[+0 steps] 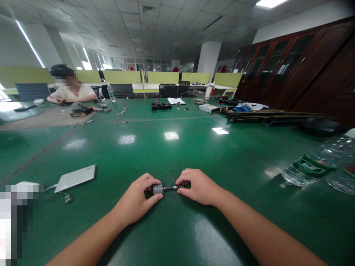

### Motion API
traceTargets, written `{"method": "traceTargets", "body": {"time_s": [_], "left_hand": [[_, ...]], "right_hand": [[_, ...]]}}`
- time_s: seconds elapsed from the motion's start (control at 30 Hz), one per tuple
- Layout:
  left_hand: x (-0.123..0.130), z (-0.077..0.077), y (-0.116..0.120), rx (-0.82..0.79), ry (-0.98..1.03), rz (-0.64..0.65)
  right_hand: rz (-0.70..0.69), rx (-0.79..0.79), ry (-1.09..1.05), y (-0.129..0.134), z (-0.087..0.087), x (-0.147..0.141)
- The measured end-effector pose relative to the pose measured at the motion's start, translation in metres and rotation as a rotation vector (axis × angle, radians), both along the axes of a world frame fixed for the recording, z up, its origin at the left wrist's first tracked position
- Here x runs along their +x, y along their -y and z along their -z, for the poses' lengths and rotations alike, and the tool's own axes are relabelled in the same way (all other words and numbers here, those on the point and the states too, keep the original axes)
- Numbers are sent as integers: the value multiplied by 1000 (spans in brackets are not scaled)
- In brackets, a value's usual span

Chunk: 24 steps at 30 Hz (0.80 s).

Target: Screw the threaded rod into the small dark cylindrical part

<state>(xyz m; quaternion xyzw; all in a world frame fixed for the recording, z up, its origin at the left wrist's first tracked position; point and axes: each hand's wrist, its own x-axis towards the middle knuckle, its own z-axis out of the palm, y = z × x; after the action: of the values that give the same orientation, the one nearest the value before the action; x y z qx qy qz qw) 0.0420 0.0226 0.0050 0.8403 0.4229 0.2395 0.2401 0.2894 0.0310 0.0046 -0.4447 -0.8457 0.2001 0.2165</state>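
On the green table in front of me lies what looks like a small electric motor [158, 189], a silver cylinder with a dark back end. My left hand [140, 195] grips this cylinder between thumb and fingers. A thin dark shaft [169, 188] runs from it towards the right, roughly level. The fingers and thumb of my right hand [198, 186] pinch the shaft's far end, where a small dark part is mostly hidden by the fingertips.
A white power bank [76, 179] with a cable lies to the left. Clear water bottles [307, 166] stand at the right. Further back are a black tray [161, 106], papers [176, 101], and long dark bars [260, 115]. Another person [72, 90] sits at the far left.
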Motion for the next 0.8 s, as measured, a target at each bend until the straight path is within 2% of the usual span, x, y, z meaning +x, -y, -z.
{"method": "traceTargets", "body": {"time_s": [0.17,0.37,0.57,0.8], "left_hand": [[1,1,0,-1,11,27],[0,2,-2,11,31,62],[0,-1,0,8,15,60],[1,2,-1,-8,-9,52]], "right_hand": [[-44,21,-41,0,7,-15],[-34,76,-45,4,14,-38],[-15,64,-76,8,13,-34],[-34,73,-99,10,13,-30]]}}
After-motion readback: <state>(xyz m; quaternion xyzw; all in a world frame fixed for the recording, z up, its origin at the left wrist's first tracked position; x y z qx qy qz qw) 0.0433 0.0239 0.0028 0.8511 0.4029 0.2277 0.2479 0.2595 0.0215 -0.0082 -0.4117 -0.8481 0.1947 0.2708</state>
